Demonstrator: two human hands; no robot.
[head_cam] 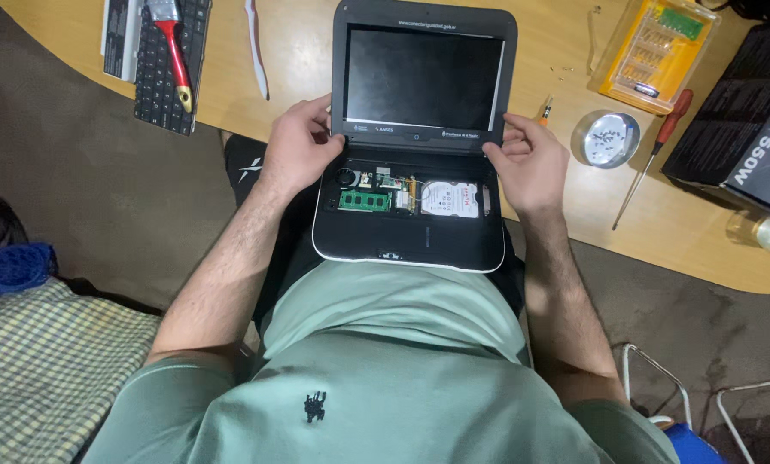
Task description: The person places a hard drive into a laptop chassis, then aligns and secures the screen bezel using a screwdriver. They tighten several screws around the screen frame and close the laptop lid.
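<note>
Laptop on lap, tools behind on table

Laptop point(415, 137) between left hand point(299, 146) and right hand point(531, 163), base on lap, lid over table point(316, 94) edge. Keyboard point(157, 77) with brush point(175, 51) on it far left. Dish point(606, 137), screwdriver point(655, 146), bit case point(655, 51), box point(741, 120) right.

One laptop point(419, 137), two screwdrivers point(654, 153), one keyboard point(157, 73), one brush point(174, 51)
</note>
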